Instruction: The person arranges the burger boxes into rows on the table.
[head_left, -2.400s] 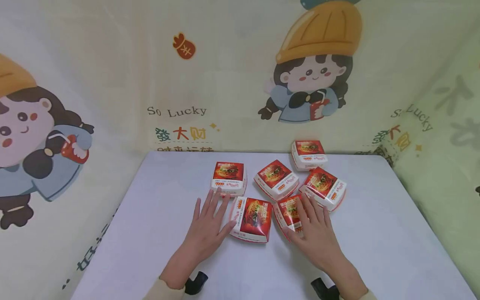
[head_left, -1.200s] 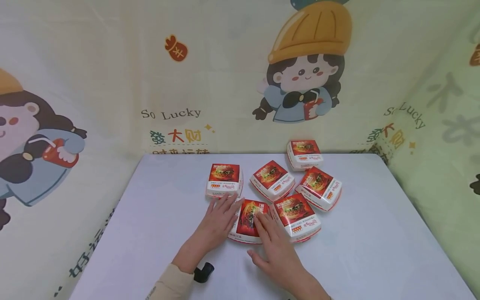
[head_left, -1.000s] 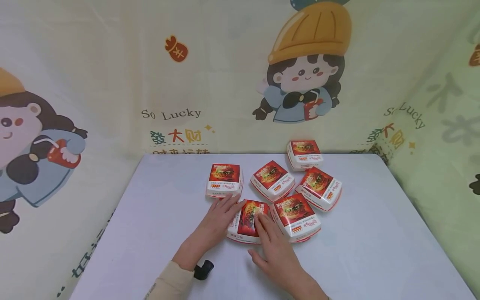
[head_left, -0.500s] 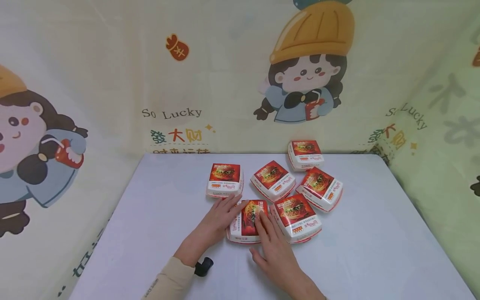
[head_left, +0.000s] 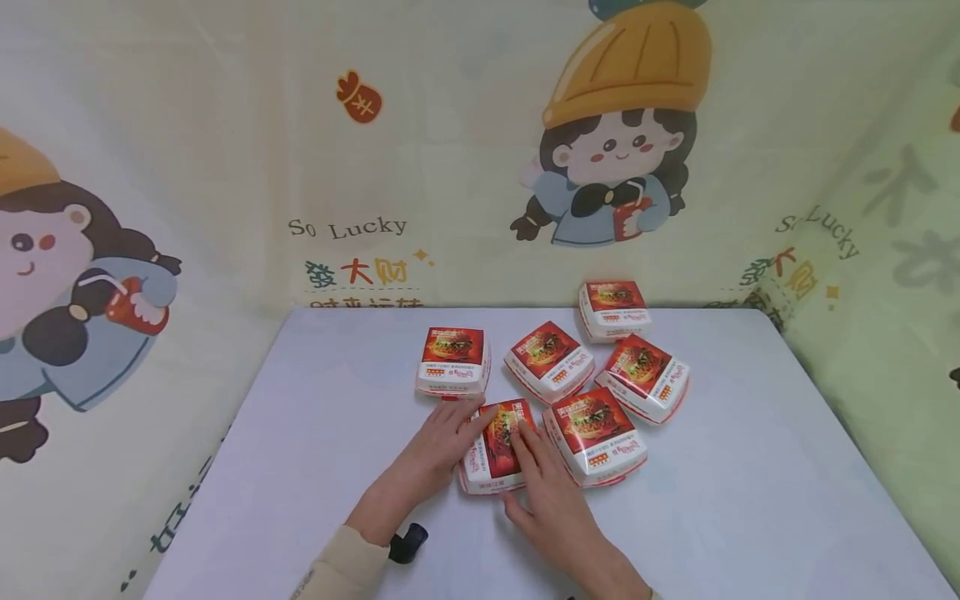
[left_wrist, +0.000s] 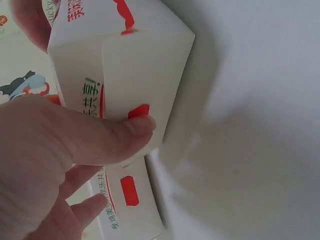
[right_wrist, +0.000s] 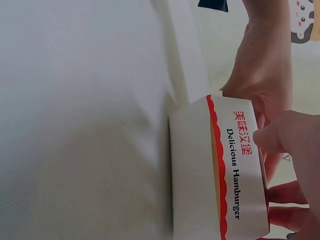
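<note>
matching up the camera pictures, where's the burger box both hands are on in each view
Head: burger box just below centre, left of the other front box.
Left wrist: upper left, the larger of two boxes.
Right wrist: lower right, "Delicious Hamburger" side showing.
Shared landmark: the left hand, visible in all three.

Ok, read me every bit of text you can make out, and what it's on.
"Delicious Hamburger": side of the held box.
"美味汉堡": same side, in red.
"共享!": another side, green, start covered.
"So Lucky": wall cloth, twice.
"發大财": wall cloth, under each.
Too small, covered, blurred or cut off to read: the remaining print on the held box, other boxes, sleeve and wall cloth.
</note>
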